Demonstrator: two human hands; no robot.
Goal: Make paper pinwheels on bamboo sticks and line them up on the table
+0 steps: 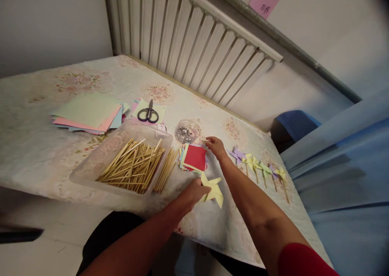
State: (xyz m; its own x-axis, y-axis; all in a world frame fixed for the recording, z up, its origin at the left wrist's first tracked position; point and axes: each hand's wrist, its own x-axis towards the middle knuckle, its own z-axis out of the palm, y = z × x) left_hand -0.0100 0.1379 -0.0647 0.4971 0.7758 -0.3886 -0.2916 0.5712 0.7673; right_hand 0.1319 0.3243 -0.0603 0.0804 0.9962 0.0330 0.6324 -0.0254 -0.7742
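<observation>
Left hand pins a yellow paper pinwheel flat while the right hand pinches something tiny by the dish.

The pinwheel lies near the table front edge, just right of the stick tray. The left hand presses fingertips on its left side, fingers together, not closed round it. The right hand sits beside the pin dish, above the paper squares, thumb and finger pinched on a small item I cannot make out. The pinwheel looks very light, thin and easily creased; its folded vanes would likely spring open if let go, so the centre where the tips meet seems the best place to hold, gently. Finished pinwheels lie further right; scissors rest on paper behind.
</observation>
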